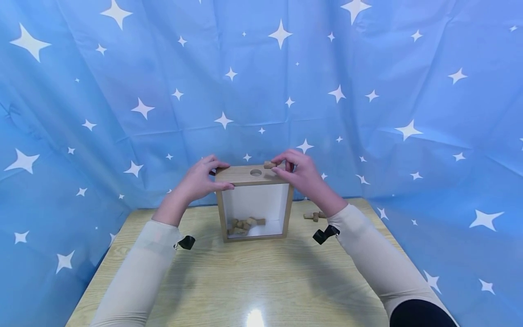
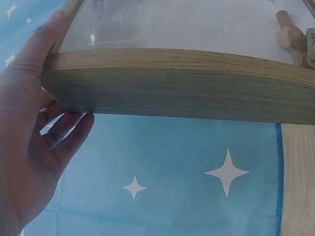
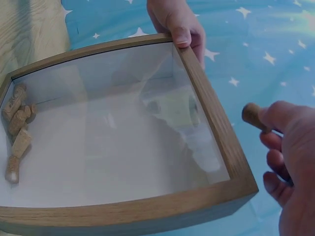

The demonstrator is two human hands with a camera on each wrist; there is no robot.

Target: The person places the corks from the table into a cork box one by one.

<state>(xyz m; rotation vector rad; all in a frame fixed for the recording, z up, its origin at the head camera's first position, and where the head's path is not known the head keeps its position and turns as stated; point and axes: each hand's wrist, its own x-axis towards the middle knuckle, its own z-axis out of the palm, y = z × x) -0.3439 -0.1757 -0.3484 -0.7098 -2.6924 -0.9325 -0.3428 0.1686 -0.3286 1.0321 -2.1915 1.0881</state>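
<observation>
A shallow wooden box (image 1: 291, 213) with a clear front stands upright on the table, a round hole (image 1: 255, 172) in its top. My left hand (image 1: 200, 178) grips its upper left corner, thumb on the front edge and fingers at the back; the left wrist view shows this hand (image 2: 29, 123) too. Between thumb and fingers, my right hand (image 1: 300, 170) pinches a cork (image 1: 268, 165) just right of the hole. In the right wrist view that cork (image 3: 252, 114) is apart from the box frame (image 3: 211, 103). Several corks (image 1: 245, 225) lie at the bottom inside.
More corks (image 1: 314, 216) lie on the table to the right of the box, partly hidden by my right wrist. The light wooden table (image 1: 245, 281) meets a blue curtain with white stars (image 1: 261, 81) behind and at both sides.
</observation>
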